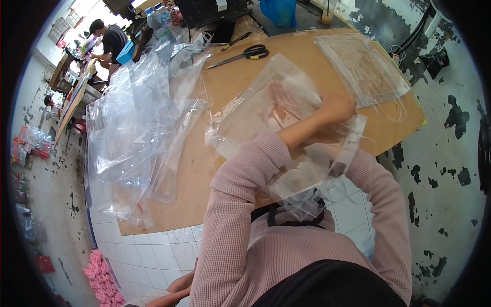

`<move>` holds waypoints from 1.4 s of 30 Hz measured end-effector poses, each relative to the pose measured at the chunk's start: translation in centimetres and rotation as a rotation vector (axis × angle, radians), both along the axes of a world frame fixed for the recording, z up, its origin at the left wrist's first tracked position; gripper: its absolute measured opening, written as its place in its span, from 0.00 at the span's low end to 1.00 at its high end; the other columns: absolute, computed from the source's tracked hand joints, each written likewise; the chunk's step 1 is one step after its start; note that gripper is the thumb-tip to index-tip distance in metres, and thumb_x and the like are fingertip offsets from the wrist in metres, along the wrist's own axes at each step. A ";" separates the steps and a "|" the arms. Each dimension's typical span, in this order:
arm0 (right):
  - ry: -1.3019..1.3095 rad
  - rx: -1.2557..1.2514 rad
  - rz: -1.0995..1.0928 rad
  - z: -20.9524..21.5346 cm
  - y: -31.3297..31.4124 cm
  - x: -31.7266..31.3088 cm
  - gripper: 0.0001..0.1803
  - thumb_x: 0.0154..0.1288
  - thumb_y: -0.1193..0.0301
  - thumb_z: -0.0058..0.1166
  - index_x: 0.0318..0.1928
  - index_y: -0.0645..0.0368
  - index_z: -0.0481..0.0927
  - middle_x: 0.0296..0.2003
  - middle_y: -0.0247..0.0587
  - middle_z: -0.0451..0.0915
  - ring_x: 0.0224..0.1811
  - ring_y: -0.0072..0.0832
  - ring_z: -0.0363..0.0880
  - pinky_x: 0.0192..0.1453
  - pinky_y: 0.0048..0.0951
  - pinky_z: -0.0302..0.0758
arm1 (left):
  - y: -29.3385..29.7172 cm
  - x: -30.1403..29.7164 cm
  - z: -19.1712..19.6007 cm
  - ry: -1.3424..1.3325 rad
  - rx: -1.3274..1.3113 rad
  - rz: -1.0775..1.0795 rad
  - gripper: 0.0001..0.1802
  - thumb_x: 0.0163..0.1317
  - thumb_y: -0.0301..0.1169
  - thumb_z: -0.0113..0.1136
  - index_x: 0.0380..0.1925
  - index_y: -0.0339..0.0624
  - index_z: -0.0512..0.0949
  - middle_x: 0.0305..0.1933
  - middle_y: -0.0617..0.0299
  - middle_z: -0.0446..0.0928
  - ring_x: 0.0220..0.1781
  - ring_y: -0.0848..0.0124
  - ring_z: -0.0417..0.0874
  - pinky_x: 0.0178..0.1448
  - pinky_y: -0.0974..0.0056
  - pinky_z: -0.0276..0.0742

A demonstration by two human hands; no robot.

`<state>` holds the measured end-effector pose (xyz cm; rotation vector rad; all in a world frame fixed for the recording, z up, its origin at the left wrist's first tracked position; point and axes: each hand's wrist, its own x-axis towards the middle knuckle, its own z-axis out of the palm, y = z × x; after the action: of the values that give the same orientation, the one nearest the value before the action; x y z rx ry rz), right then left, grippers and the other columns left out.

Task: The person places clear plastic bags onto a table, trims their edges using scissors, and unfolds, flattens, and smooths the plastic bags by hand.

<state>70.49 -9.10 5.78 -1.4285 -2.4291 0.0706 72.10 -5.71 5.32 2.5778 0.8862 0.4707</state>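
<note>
A large clear plastic bag lies tilted across the table in front of me, its near end hanging over the edge by my lap. My left hand crosses over to the right side and is closed on the bag's edge beside a folded strip. Through the film shows my right hand, which appears to be inside the bag, fingers stretched out toward its far side. The right wrist is partly covered by crumpled plastic and the left forearm.
A heap of clear plastic bags covers the table's left. Flat bags with thin handles lie stacked at the far right. Black scissors and a cutter knife lie beyond. Another person sits far left; someone's bare arm shows below.
</note>
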 end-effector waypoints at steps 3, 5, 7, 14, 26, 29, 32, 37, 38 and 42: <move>0.068 0.029 0.037 -1.1 3.7 -4.6 0.32 0.57 0.55 0.48 0.56 0.64 0.64 0.60 0.53 0.60 0.64 0.46 0.55 0.67 0.44 0.49 | 1.0 -0.7 0.3 0.032 -0.010 0.037 0.13 0.55 0.43 0.54 0.35 0.53 0.80 0.32 0.57 0.79 0.38 0.57 0.80 0.44 0.47 0.68; 0.063 0.036 0.014 -1.3 5.3 -5.7 0.32 0.57 0.55 0.48 0.56 0.64 0.64 0.60 0.53 0.60 0.63 0.45 0.55 0.67 0.44 0.49 | 1.0 0.0 0.5 0.034 -0.009 0.026 0.13 0.54 0.43 0.54 0.36 0.53 0.80 0.33 0.57 0.79 0.39 0.57 0.80 0.45 0.46 0.67; 0.056 0.031 -0.020 -1.4 6.5 -5.8 0.32 0.57 0.55 0.48 0.56 0.64 0.64 0.60 0.53 0.60 0.63 0.45 0.56 0.67 0.44 0.49 | 1.1 0.7 0.0 -0.049 0.077 0.005 0.12 0.53 0.43 0.55 0.33 0.53 0.80 0.31 0.59 0.79 0.37 0.59 0.80 0.43 0.47 0.65; 0.105 -0.013 0.010 -2.1 5.5 -5.8 0.31 0.57 0.55 0.49 0.56 0.63 0.65 0.60 0.53 0.61 0.63 0.45 0.57 0.66 0.44 0.50 | 1.1 -0.3 -1.7 -0.090 0.071 -0.051 0.07 0.49 0.40 0.58 0.25 0.53 0.79 0.25 0.63 0.78 0.32 0.64 0.80 0.41 0.50 0.60; 0.140 -0.037 0.008 -1.6 4.6 -4.4 0.31 0.57 0.55 0.49 0.56 0.61 0.65 0.60 0.53 0.61 0.61 0.44 0.59 0.65 0.44 0.52 | 1.5 -0.3 -2.0 -0.166 0.138 -0.079 0.10 0.55 0.38 0.55 0.25 0.46 0.79 0.24 0.58 0.78 0.34 0.60 0.77 0.47 0.49 0.61; 0.136 -0.042 0.005 -1.7 4.5 -4.0 0.31 0.56 0.55 0.49 0.56 0.60 0.66 0.60 0.53 0.61 0.61 0.44 0.60 0.65 0.44 0.53 | 1.6 -0.1 -2.2 -0.182 0.134 -0.116 0.11 0.55 0.39 0.55 0.27 0.44 0.78 0.25 0.57 0.78 0.35 0.59 0.77 0.46 0.48 0.62; 0.135 -0.044 0.008 -1.7 4.3 -3.9 0.31 0.56 0.55 0.49 0.56 0.60 0.66 0.60 0.53 0.61 0.61 0.44 0.60 0.65 0.44 0.53 | 1.6 -0.3 -2.3 -0.059 0.139 -0.152 0.11 0.55 0.38 0.54 0.31 0.42 0.77 0.29 0.53 0.77 0.39 0.55 0.76 0.47 0.46 0.61; 0.113 -0.053 0.003 -1.6 3.6 -3.5 0.31 0.56 0.55 0.49 0.57 0.59 0.66 0.60 0.53 0.61 0.60 0.44 0.61 0.64 0.44 0.54 | 3.1 -0.7 -0.9 0.103 0.050 -0.313 0.17 0.57 0.39 0.51 0.42 0.40 0.71 0.40 0.46 0.73 0.48 0.51 0.72 0.50 0.42 0.59; 0.112 -0.057 0.015 -1.8 3.7 -3.8 0.31 0.56 0.55 0.49 0.57 0.59 0.66 0.60 0.53 0.61 0.60 0.44 0.61 0.64 0.44 0.54 | 3.4 -1.5 -0.5 0.179 -0.029 -0.352 0.20 0.58 0.40 0.49 0.46 0.40 0.69 0.45 0.45 0.71 0.52 0.51 0.69 0.53 0.40 0.57; 0.122 -0.065 0.027 -2.3 3.8 -4.8 0.31 0.56 0.54 0.49 0.57 0.58 0.66 0.60 0.53 0.61 0.60 0.44 0.62 0.64 0.44 0.54 | 3.7 -6.1 0.3 -0.005 0.263 -0.216 0.26 0.59 0.47 0.48 0.54 0.47 0.65 0.58 0.47 0.61 0.63 0.52 0.58 0.60 0.33 0.47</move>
<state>65.65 -5.32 3.44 -1.3757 -2.3663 0.2378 65.96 -2.00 5.61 2.8673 0.5664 0.5618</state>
